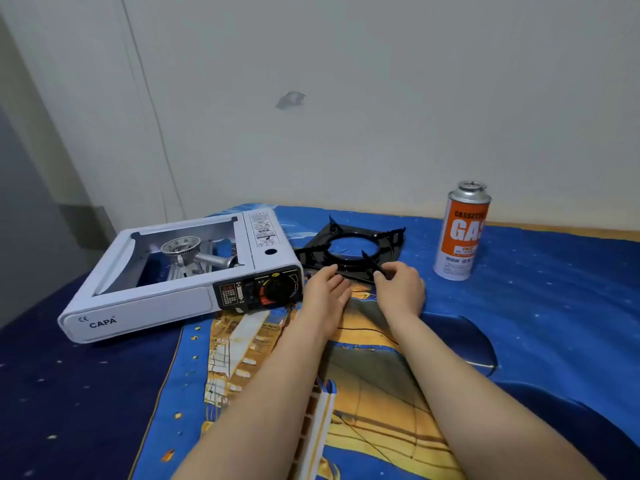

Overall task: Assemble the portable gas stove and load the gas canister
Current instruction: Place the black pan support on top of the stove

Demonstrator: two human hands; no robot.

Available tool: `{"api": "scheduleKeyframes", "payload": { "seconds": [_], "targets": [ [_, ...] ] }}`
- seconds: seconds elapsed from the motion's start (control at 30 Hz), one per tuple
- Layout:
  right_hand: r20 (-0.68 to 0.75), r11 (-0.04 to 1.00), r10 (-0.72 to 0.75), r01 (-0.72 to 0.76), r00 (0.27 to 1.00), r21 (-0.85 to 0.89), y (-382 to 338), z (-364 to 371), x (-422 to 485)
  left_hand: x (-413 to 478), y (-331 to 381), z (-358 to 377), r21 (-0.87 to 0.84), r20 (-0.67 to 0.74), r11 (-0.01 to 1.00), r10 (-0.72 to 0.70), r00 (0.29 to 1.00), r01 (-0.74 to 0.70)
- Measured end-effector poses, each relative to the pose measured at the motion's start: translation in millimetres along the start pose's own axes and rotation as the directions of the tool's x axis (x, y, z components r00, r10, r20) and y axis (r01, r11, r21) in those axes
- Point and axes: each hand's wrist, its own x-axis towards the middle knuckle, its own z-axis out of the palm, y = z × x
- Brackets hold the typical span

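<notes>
Both hands reached for a black pan support lying beside a white portable gas stove.

The left hand (327,289) lay open and flat at the near edge of the pan support (349,251); the right hand (401,285) pinched its front prong. The stove (180,271) sat just left, burner exposed, on a blue patterned cloth (536,323). An orange gas canister (462,233) stood upright well to the right.
</notes>
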Motion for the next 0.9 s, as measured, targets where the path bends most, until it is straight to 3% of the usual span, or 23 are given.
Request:
{"api": "scheduleKeyframes", "payload": {
  "seconds": [0.2, 0.43, 0.7, 0.9],
  "targets": [
    [-0.040, 0.997, -0.020, 0.017, 0.999, -0.071, 2.2, 1.9, -0.2, 2.8, 6.2, -6.7, -0.147, 0.025, 0.989, -0.028, 0.999, 0.031],
    [-0.090, 0.998, -0.042, 0.045, 0.995, 0.034, 4.2, 1.0, 2.8, 4.9, 7.1, -8.1, -0.218, 0.046, 0.974, -0.049, 0.998, 0.057],
    [-0.169, 0.925, 0.081, -0.011, 0.982, 0.381, -0.9, -0.2, 1.2, -2.0, 5.7, 1.3, -0.274, 0.116, 0.959, -0.047, 0.992, 0.077],
    [-0.034, 0.681, 0.308, -0.195, 0.951, 0.706, -4.7, 3.7, -1.9, -5.7, 5.5, 3.0, -0.216, 0.158, 0.975, -0.021, 0.987, 0.056]
  ]
}}
